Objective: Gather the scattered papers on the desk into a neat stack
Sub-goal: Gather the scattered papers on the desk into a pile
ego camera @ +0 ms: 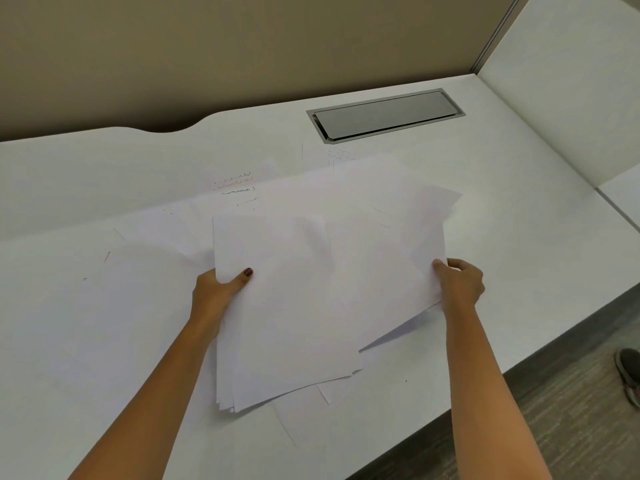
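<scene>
The left hand (216, 289) pinches the left edge of the loose stack of papers (287, 306), thumb on top; the right hand (460, 284) grips its right edge, fingers curled around the sheets. The uneven stack sits at mid-desk (519, 202), over further scattered sheets (145, 244). A recessed cable hatch (386, 114) lies beyond.

None of the papers (294, 306) carries writing we can read. A far sheet (235, 187) bears faint pen squiggles (some dark, some reddish), and a right-hand sheet (382, 220) a few more, all illegible to us.
</scene>
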### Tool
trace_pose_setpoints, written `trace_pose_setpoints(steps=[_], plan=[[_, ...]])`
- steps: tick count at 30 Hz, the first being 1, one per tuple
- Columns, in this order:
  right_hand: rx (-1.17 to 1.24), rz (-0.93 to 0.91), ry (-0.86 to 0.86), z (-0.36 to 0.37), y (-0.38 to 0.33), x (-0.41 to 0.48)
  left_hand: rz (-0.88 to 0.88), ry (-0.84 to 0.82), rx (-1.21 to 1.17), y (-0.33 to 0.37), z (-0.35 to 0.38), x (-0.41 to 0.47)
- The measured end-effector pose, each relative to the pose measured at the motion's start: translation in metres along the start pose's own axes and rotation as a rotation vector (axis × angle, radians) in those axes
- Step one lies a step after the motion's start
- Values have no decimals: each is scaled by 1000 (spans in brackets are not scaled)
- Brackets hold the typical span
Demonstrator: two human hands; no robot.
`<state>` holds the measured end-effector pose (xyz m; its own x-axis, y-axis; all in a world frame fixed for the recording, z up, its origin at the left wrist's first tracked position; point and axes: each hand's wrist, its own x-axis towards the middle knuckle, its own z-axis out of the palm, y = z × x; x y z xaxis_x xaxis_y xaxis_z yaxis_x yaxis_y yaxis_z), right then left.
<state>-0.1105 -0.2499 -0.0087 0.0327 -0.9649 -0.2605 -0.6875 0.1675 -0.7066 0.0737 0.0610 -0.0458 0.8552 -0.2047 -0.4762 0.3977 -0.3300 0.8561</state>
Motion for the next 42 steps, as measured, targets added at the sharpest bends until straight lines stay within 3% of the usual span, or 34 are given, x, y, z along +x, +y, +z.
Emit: trace_pose_setpoints(steps=[7,12,15,17,21,26,29,31,33,38,42], plan=[[-321,-377,474,-12,-24,-24,16,-10,9,0,4,-2],[-73,-682,739,-17,-44,-36,21,-16,15,2,7,-5],[202,-817,683,-16,-48,-46,23,-32,6,2,9,-6],[358,-805,585,-14,-49,-53,19,-43,-9,1,10,-6],[523,-469,144,2,-37,-67,25,-52,-27,-2,12,-6],[336,-300,-246,42,9,-94,-33,-1,-31,-3,20,-7],[174,-310,-352,61,33,-109,-201,61,-102,0,22,-6],[68,-312,-416,69,39,-112,-134,47,-48,-4,21,-8],[-22,-333,-408,73,38,-108,3,5,63,-10,15,-12],[-220,-407,-25,73,23,-70,63,23,119,-20,5,-11],[-539,-273,-93,74,6,-40,59,17,104,-26,-2,-9]])
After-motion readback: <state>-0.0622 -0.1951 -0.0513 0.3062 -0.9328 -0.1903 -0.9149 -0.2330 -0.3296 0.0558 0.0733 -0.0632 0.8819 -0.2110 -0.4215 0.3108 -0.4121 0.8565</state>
